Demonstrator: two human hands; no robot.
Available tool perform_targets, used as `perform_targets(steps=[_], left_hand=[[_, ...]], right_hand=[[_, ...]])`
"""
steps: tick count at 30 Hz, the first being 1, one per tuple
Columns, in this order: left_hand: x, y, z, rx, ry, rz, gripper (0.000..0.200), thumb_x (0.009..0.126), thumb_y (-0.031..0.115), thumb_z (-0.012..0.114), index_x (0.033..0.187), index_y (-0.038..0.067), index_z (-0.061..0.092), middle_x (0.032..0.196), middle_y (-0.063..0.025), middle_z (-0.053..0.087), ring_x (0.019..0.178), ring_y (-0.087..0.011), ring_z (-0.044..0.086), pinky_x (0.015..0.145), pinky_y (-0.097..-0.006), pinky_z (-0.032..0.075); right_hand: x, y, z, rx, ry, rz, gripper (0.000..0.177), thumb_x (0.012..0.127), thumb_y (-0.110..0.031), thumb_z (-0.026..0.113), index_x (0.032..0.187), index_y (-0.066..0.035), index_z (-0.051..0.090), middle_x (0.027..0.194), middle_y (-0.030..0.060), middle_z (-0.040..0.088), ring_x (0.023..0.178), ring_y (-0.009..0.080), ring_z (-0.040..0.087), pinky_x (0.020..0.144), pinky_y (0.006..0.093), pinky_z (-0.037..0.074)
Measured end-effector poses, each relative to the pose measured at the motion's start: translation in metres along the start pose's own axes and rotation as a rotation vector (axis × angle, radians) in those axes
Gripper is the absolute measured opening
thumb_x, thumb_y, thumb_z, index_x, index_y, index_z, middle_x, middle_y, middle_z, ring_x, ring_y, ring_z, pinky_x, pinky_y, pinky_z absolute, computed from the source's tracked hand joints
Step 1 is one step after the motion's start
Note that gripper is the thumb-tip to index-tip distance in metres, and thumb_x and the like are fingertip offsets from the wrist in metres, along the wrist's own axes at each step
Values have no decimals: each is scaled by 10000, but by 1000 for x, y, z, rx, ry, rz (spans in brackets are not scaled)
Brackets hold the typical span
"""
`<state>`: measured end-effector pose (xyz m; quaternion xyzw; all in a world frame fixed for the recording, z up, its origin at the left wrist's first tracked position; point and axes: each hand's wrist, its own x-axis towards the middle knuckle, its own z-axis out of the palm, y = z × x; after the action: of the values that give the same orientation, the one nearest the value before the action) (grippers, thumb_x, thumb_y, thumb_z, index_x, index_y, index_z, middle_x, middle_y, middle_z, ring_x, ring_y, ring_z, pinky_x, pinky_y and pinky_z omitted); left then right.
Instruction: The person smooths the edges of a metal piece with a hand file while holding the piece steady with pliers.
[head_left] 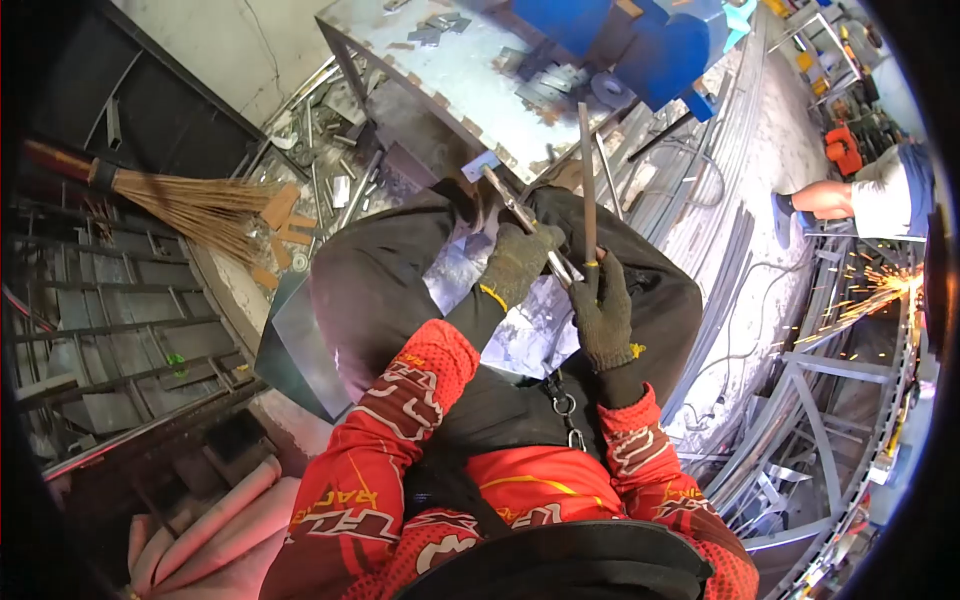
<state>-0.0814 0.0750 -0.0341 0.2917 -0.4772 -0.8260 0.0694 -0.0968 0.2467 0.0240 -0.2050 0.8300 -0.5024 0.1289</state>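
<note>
My left hand (518, 268), in a dark knitted glove, is wrapped round silver pliers (512, 208). A small bluish-grey metal plate (481, 165) sits at the jaw end, near the worktable's edge. The two plier handles stick out below my fingers, towards my right hand. My right hand (605, 315), gloved the same way, is closed on a long, narrow, brownish flat bar (587, 170) that points up and away. The bar's lower end is hidden in the glove. Both hands are between my knees, in front of my lap.
Ahead stands a metal worktable (470, 90) with metal pieces and blue sheets on it. A broom (190, 200) and scrap lie left. Long metal strips (700, 230) cover the floor on the right. Sparks (885, 288) fly near a metal frame (820, 430), below another person's leg (828, 200).
</note>
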Motion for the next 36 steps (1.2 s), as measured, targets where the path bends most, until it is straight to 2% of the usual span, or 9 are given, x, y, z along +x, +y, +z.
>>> perform_targets(steps=[10, 12, 15, 22, 24, 30, 32, 34, 36], left_hand=[[21, -46, 4, 294, 140, 81, 342, 869, 147, 805, 1100, -29, 624, 906, -117, 712, 782, -231, 691, 698, -383, 591], [20, -54, 6, 477, 94, 387, 419, 984, 363, 688, 1102, -38, 659, 920, -128, 718, 811, -259, 704, 736, -407, 599], [2, -19, 19, -495, 21, -232, 948, 997, 778, 236, 1123, -41, 697, 975, -147, 723, 831, -288, 707, 774, -414, 601], [37, -64, 0, -553, -78, -182, 809, 1015, 723, 366, 1159, -14, 667, 973, -151, 707, 846, -292, 702, 761, -433, 604], [49, -90, -9, -103, 22, 286, 713, 1019, 697, 429, 1173, 29, 627, 984, -142, 697, 844, -279, 688, 770, -424, 603], [50, -80, -26, -746, -254, -206, 619, 980, 719, 527, 1078, 113, 606, 890, -89, 645, 790, -232, 655, 662, -385, 578], [57, -92, -25, -497, -64, -62, 604, 953, 738, 560, 1012, 139, 606, 835, -57, 615, 735, -199, 640, 608, -360, 548], [67, -111, -30, -652, -85, -176, 620, 935, 750, 580, 960, 131, 595, 797, -39, 587, 699, -174, 616, 617, -325, 540], [68, -119, -39, -737, -243, -216, 604, 947, 711, 603, 925, 107, 591, 761, -35, 571, 634, -174, 598, 609, -313, 540]], right_hand=[[18, -58, -7, 187, -174, 190, 485, 966, -224, 644, 1383, 2, 542, 865, 68, 639, 709, 110, 588, 634, 299, 499], [20, -55, 2, 241, -174, 207, 477, 962, -210, 643, 1391, -25, 548, 864, 73, 645, 677, 111, 579, 605, 305, 493], [23, -52, 9, 238, -172, 127, 483, 948, -198, 651, 1390, -33, 547, 858, 113, 665, 608, 129, 595, 566, 335, 496], [26, -47, 8, 205, -169, 143, 504, 947, -202, 643, 1410, -37, 530, 921, 158, 702, 641, 169, 638, 614, 347, 511], [21, -54, 6, 140, -179, 142, 535, 955, -189, 622, 1449, -29, 496, 1039, 202, 701, 791, 227, 681, 766, 374, 549], [1, -33, 19, 136, -195, 1, 562, 981, -178, 593, 1495, -9, 440, 1284, 298, 622, 1192, 400, 650, 1026, 410, 489], [-3, -32, 23, 179, -241, 70, 596, 986, -77, 583, 1553, -61, 397, 1236, 93, 605, 740, 83, 533, 640, 253, 477], [-1, -50, 26, 185, -299, 221, 587, 992, -164, 578, 1520, -16, 367, 1300, 325, 613, 1211, 442, 637, 969, 455, 500], [1, -45, 44, 178, -292, 231, 551, 994, -164, 568, 1484, -16, 363, 1212, 306, 640, 1114, 455, 665, 931, 474, 506]])
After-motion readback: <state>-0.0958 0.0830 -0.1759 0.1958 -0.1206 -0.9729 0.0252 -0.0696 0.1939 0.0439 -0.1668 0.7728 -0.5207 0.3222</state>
